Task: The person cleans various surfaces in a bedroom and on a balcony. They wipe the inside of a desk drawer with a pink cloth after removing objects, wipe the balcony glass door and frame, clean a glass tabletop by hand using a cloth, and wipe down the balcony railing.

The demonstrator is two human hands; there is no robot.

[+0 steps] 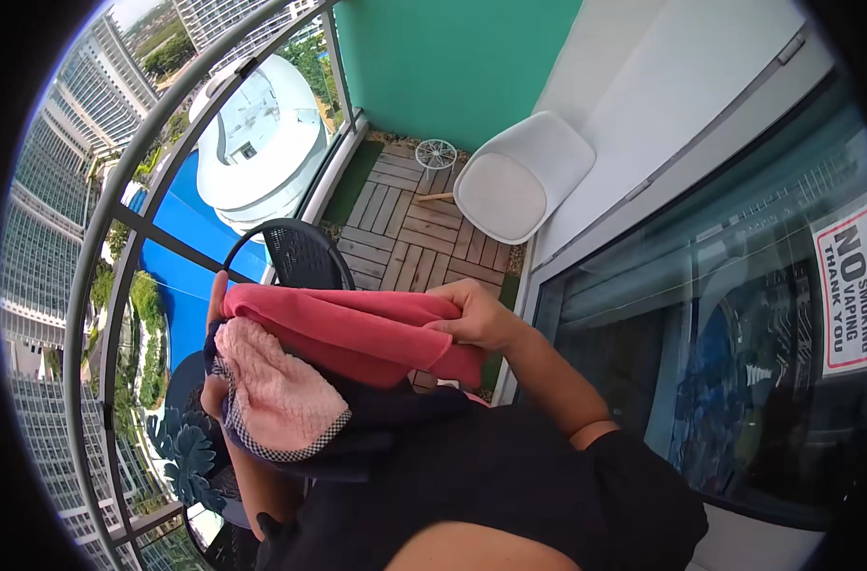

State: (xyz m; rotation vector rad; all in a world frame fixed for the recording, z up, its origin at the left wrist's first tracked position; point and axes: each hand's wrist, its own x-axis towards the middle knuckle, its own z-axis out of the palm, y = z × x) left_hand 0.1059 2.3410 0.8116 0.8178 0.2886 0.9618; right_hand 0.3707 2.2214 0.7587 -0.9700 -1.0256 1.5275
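A coral-red cloth [343, 324] is held up in front of my body, folded over and stretched between my two hands. My right hand [485, 315] pinches its right end, thumb on top. At its left end, my left hand [214, 392] shows only in part, with one finger raised beside the coral cloth and others curled at the edge of a fluffy pale-pink cloth [279, 390]. This pink cloth has a black-and-white checked border and drapes over the left hand and wrist. Dark navy fabric [357, 443] hangs just below it; its full shape is hidden.
A curved metal railing [89, 285] with glass runs along the left. Ahead stand a black woven chair [305, 257], a white shell chair [505, 186] and a small white wire table [435, 154] on wooden deck tiles [381, 205]. A glass door [662, 352] lies to the right.
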